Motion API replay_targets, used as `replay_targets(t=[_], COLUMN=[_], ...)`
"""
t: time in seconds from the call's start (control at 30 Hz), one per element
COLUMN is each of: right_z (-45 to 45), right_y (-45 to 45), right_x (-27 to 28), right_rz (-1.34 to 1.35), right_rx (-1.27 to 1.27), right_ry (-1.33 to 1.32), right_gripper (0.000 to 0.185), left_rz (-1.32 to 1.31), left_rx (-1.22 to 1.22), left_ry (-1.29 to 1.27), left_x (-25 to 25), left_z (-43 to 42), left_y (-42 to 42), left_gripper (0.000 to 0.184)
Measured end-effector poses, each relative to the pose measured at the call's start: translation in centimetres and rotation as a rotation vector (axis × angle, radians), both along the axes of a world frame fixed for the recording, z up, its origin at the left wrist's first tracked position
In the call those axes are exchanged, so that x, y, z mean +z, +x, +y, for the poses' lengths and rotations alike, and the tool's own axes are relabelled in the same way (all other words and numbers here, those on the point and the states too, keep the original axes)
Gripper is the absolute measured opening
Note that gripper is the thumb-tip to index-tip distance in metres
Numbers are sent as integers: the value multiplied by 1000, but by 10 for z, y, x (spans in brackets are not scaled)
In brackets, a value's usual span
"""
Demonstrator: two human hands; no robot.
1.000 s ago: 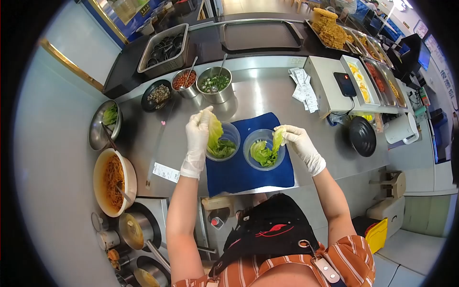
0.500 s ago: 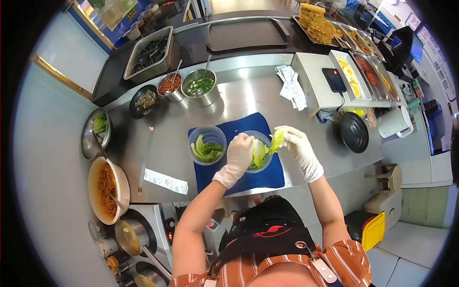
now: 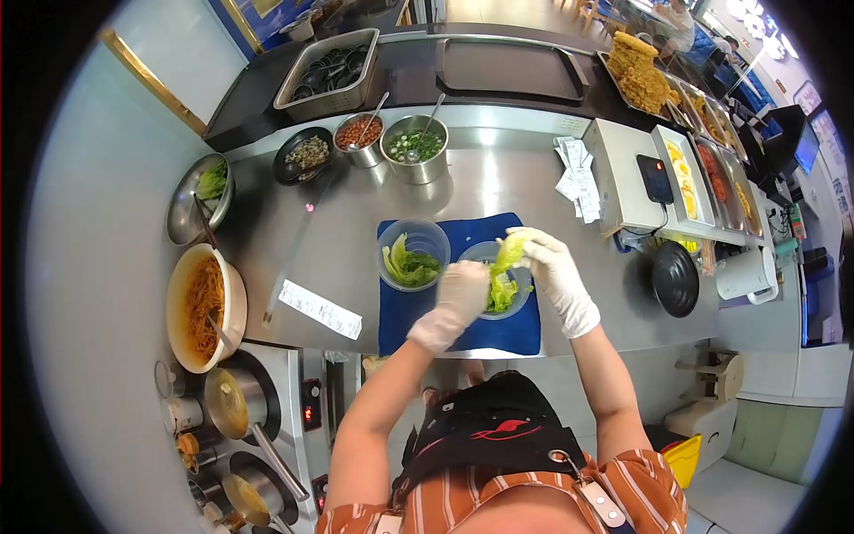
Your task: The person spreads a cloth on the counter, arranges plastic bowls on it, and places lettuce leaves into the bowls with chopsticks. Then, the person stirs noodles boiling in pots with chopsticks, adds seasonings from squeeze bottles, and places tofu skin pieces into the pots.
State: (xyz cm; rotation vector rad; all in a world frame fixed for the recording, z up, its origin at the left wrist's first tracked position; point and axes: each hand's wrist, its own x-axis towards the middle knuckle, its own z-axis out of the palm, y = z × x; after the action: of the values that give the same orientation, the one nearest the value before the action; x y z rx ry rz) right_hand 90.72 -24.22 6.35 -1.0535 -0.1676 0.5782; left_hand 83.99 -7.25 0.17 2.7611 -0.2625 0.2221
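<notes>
Orange noodles (image 3: 203,298), paper slips (image 3: 584,189), dark tray (image 3: 511,69)

Plastic bowls (image 3: 429,237), matt cloth (image 3: 409,322), glossy metal counter (image 3: 507,191)

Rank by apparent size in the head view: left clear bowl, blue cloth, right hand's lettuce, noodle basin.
1. Blue cloth
2. Noodle basin
3. Left clear bowl
4. Lettuce in right hand

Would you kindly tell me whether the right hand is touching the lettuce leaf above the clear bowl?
Touching: the head view shows the gloved right hand gripping the upper part of the lettuce leaf, with no gap showing.
</notes>
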Motion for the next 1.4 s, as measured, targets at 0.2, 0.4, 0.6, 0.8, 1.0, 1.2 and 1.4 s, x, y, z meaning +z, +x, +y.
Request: replay_targets(t=[0.2,0.4,0.6,0.8,1.0,1.2,1.4], right_z=[63,137,146,186,272,368,459], right_y=[3,17,29,19,-63,-155,-153], right_x=[3,-34,-24,20,46,35,-22], right_rz=[-86,-614,-630,-718,-841,-1504,-1485], right_rx=[235,201,107,145,395,545,509], right_ry=[-218,-659,-700,-560,-324,-389,-623], right_gripper=[29,29,20,21,18,18,23], left_rz=[-70,-210,-255,-313,-452,-540,-800], left_rx=[570,849,982,1195,1457,1545,1643], left_ry=[-1147,-1217,-1102,-1174,-1089,-982,-985], left_x=[29,40,25,6,27,62,85], left_z=[81,132,134,107,72,59,68], left_y=[-43,-95,-174,-290,-396,-472,-539], left_gripper=[20,20,19,21,23,23,23])
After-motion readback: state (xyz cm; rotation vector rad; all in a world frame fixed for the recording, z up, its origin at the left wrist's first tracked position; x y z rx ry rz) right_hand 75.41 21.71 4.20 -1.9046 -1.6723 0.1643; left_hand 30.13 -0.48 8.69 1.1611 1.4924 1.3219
